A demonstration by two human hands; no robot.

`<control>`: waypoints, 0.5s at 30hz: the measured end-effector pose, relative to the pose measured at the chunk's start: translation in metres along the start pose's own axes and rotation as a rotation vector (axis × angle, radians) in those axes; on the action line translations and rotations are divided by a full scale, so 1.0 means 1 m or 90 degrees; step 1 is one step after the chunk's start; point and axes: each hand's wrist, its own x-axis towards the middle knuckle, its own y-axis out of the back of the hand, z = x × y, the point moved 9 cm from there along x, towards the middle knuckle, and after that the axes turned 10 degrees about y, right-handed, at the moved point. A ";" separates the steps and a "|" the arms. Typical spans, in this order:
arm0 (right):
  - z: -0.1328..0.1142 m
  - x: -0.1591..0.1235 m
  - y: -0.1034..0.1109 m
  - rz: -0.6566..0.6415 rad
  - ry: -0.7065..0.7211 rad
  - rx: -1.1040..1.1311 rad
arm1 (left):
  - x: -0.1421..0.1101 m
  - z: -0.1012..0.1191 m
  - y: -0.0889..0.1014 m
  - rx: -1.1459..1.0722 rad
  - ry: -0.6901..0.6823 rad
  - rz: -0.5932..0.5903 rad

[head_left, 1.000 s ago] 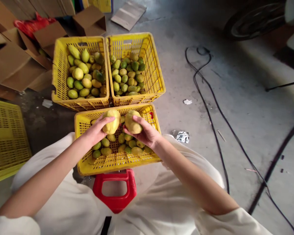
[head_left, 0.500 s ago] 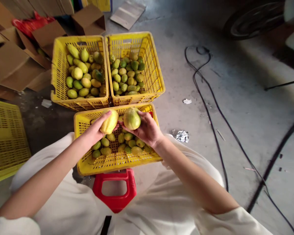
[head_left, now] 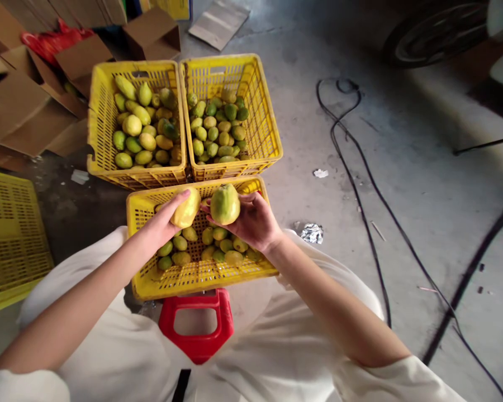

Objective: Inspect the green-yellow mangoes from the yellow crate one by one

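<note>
Both bare arms stretched forward, left hand (head_left: 164, 223) and right hand (head_left: 254, 222) raised side by side, fingers curled closed.

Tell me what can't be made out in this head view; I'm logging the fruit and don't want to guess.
- The yellow fruit: the left hand covers its near side.
- The green-yellow fruit: its underside is behind the right hand.
- The near crate: lower layers lie buried under the top fruit.
- The side crate: cut off by the left edge.
- The wheel: dark, cropped by the top edge.
</note>
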 end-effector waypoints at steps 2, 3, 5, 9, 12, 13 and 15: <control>0.000 0.000 -0.001 0.003 0.008 -0.006 | 0.001 0.000 -0.001 0.013 -0.012 -0.017; 0.001 0.001 0.000 0.007 0.011 -0.015 | 0.001 0.000 -0.002 0.015 -0.013 -0.023; 0.005 0.001 0.002 0.015 0.012 -0.037 | 0.001 -0.003 -0.005 0.012 -0.005 -0.027; 0.011 0.001 0.012 0.054 0.022 -0.071 | -0.002 -0.006 -0.006 -0.013 0.015 0.015; 0.011 0.002 0.018 0.084 0.018 -0.072 | -0.004 -0.004 -0.006 -0.039 0.012 0.034; 0.010 0.003 0.018 0.083 0.011 -0.061 | -0.004 -0.004 -0.007 -0.042 0.014 0.029; 0.008 0.004 0.016 0.068 0.000 -0.029 | -0.004 -0.003 -0.009 -0.041 0.024 0.013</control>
